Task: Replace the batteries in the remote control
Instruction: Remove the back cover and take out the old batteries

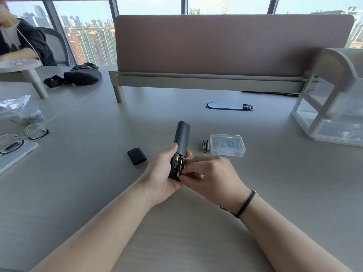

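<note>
My left hand grips the black remote control, held back side up above the desk. Its battery compartment is uncovered and two batteries lie inside it. My right hand is at the compartment's right edge, fingertips pinched against the near end of the right-hand battery. The black battery cover lies on the desk to the left of the remote. Two loose black batteries lie side by side right of the remote, next to a clear plastic battery case.
Glasses rest on a notebook at the left edge, behind them a small jar and a plastic bag. A black pouch sits far left. A clear organiser stands at right. A desk divider and cable grommet are behind. Another person sits far left.
</note>
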The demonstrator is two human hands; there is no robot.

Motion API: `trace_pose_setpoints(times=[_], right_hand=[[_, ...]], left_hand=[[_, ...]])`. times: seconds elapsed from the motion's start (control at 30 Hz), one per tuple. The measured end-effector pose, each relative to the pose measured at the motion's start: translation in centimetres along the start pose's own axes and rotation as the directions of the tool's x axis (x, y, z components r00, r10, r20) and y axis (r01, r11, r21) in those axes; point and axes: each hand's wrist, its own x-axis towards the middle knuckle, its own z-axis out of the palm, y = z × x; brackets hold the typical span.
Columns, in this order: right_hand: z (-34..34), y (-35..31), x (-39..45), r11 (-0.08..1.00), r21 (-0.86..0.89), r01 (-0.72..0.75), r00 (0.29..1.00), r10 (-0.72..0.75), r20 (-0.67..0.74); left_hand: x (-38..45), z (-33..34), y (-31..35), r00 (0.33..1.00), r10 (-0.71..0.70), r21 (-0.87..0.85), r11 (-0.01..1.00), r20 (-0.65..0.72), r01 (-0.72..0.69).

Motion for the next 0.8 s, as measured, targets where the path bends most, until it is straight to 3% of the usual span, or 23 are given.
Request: trace_pose_setpoints(times=[0.3,0.53,0.8], right_hand=[[-0.20,0.29,0.10,0.991,0.081,-0.104,0.994,0.102,0.028],[-0.40,0.06,0.16,1.000,0.002,-0.013,1.000,0.013,0.021],[0.22,-0.47,0.30,0.954,-0.230,0.191,0.981,-0.193,0.012]], left_hand=[[-0.19,0.28,0.11,0.999,-0.004,0.019,1.000,0.035,0.003],[-0.14,0.15,-0.03,0.999,-0.015,0.002,1.000,0.032,0.015],[0.34,0.25,-0.25,0.999,0.002,-0.005,1.000,-0.044,-0.002]])
